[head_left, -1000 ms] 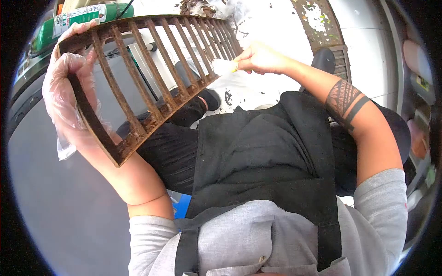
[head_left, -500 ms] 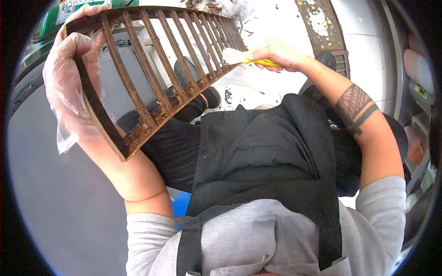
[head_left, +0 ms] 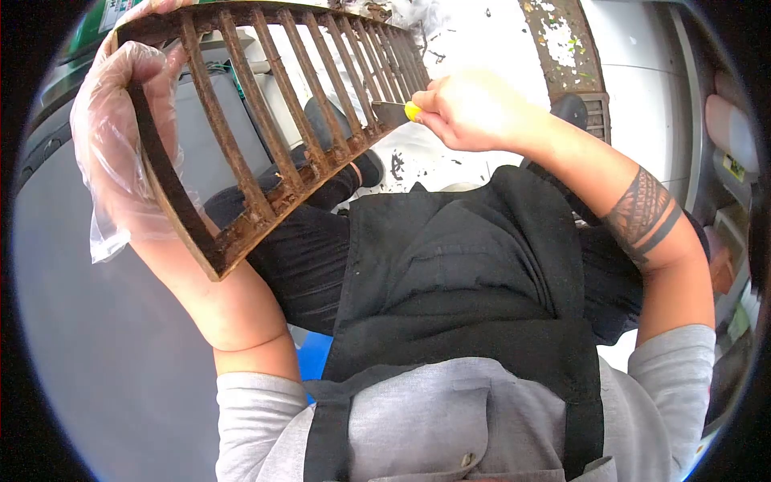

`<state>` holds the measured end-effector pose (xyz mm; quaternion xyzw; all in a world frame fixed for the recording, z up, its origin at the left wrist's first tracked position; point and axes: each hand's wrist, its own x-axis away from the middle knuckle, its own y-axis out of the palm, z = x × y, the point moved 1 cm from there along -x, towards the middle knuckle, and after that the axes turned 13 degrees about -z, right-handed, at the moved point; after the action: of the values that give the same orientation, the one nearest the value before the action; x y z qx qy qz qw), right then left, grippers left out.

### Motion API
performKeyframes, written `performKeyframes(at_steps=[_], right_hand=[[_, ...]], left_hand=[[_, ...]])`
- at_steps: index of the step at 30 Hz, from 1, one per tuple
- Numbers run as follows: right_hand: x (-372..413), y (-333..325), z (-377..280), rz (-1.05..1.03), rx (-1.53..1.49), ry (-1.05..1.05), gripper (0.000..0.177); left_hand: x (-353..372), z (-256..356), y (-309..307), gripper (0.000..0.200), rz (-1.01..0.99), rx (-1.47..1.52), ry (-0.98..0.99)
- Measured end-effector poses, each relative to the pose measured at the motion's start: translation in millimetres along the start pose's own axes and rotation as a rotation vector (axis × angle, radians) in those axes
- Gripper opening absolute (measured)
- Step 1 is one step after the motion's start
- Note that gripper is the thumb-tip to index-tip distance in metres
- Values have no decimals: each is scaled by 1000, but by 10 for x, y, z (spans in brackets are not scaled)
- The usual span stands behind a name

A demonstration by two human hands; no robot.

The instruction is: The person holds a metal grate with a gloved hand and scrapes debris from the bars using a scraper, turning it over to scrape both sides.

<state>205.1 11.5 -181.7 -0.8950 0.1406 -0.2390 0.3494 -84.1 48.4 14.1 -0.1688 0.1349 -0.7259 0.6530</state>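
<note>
So there's this long brown grate (head_left: 285, 76), rusty-looking and full of crossbars, held up in the air at about 11 o'clock if 12 is straight ahead of the sitter. It's tilted, with one bottom corner poking down over the left forearm. I'd bet it's stiff and fairly heavy for its length, more gritty than slippery, and not something you'd snap by accident. Crusty edges could snag thin plastic though. Best grab is probably the solid end piece or the outer rails, rather than a single bar.

The left hand (head_left: 124, 140) is on that end at 10 o'clock, wearing a loose clear glove (head_left: 112, 233), fingers curled round the frame and bearing it up. The right hand (head_left: 474, 112) is bare, out at 12, fingers closed on the yellow handle of a scraper (head_left: 390, 114). Its flat blade sits at the lower rail; from here I can't tell if it's actually touching or just off it.

Below the grate are dark trousers (head_left: 301, 269) and a black apron (head_left: 466, 281). Dark flakes (head_left: 397, 166) lie on the white floor (head_left: 474, 181) around 12, and a slotted floor drain (head_left: 597, 120) is at 1 o'clock. Big smooth grey surface (head_left: 96, 337) over at 9, something green (head_left: 92, 28) up past the gloved hand between 10 and 11.
</note>
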Motion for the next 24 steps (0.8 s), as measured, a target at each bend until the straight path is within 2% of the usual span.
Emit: performKeyframes(at_steps=[3,5,6,8,9,11,12,14,16,22,24], right_hand=[[-90,42,136,58,-123,-29,31],[-149,14,277,-145,-463,46,29],[-200,33,361,-145,-464,42,29],[-259,144,511,-258,-751,59,29],[-269,150,508,-232,-788,29,25],[-271,137,551,-264,-838,41,24],[-266,147,562,-303,-891,53,24],[-269,184,583,-318,-935,54,23],[-283,229,603,-334,-969,66,23],[-238,417,556,-350,-1198,83,24],[-234,447,520,-321,-1315,73,27]], left_hand=[[25,-34,-47,17,-98,-171,156],[16,-36,-92,14,-120,-330,216],[21,-72,-117,15,-124,-404,239],[29,-148,-166,18,-126,-550,288],[26,-135,-136,16,-138,-267,244],[-27,-64,-43,36,-151,4,200],[-62,-19,0,28,-48,21,82],[-94,43,79,31,53,36,-36],[-92,57,119,51,102,121,-100],[-114,42,125,48,45,58,-82],[-107,57,153,47,94,79,-107]])
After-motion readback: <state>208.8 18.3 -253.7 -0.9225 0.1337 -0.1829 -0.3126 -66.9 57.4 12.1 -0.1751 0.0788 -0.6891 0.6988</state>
